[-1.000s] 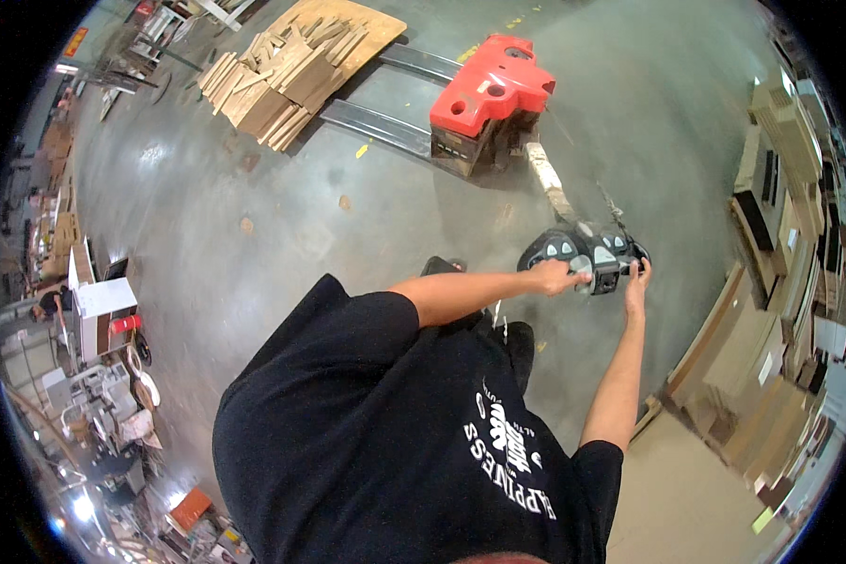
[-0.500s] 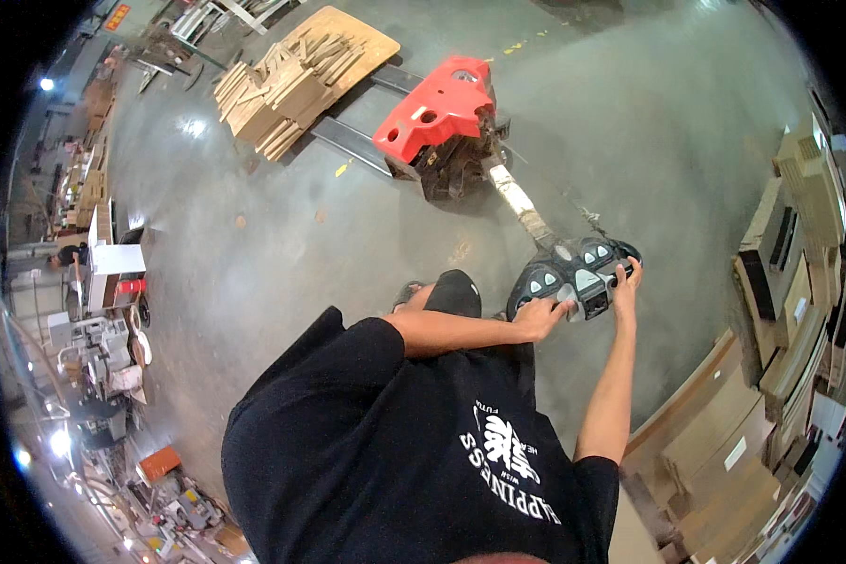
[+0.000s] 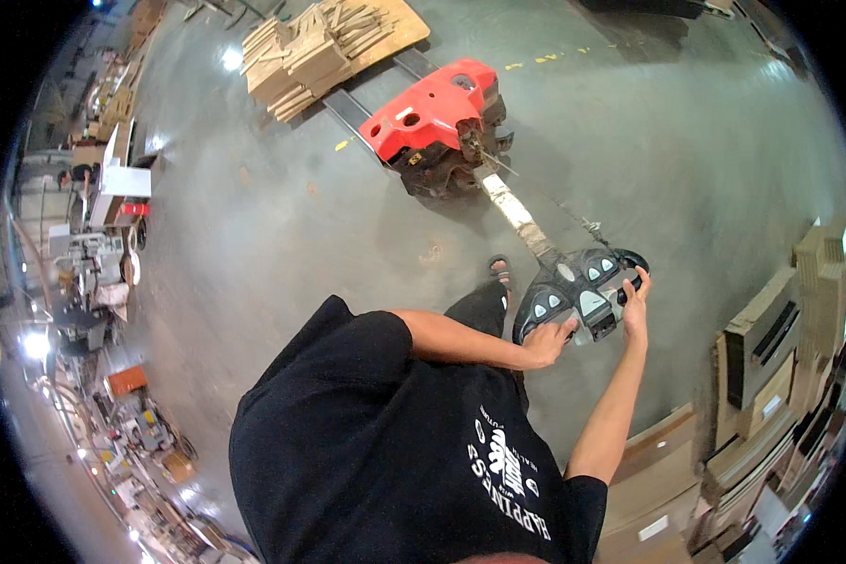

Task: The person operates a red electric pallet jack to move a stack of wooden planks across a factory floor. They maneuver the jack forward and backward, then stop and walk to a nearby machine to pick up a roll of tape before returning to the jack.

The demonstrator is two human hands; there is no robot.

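Note:
My left hand point(image 3: 548, 342) is closed round the left grip of a black and grey control handle point(image 3: 585, 289) with pale triangular buttons. At the handle's right loop, my right hand point(image 3: 635, 303) has its fingers curled round the grip. A tape-wrapped white shaft point(image 3: 514, 211) joins this handle to an electric pallet truck with a red cover point(image 3: 432, 105), ahead of me. Its forks point(image 3: 351, 115) reach under a wooden board point(image 3: 407, 30) bearing a stack of cut wood strips point(image 3: 321, 49). A thin cable point(image 3: 590, 227) runs beside the shaft.
Stacked flat boards and panels point(image 3: 653, 470) line the near right. Along the left stand a white cabinet point(image 3: 122, 183), machines point(image 3: 89, 263) and an orange box point(image 3: 127, 380). A dark object point(image 3: 649, 7) lies at the far edge. Grey concrete floor point(image 3: 301, 235) surrounds the truck.
The surroundings have shifted in view, with the side boards lower and the loaded truck slightly higher. My foot has swung further forward, beside the handle. Both hands stay on the handle.

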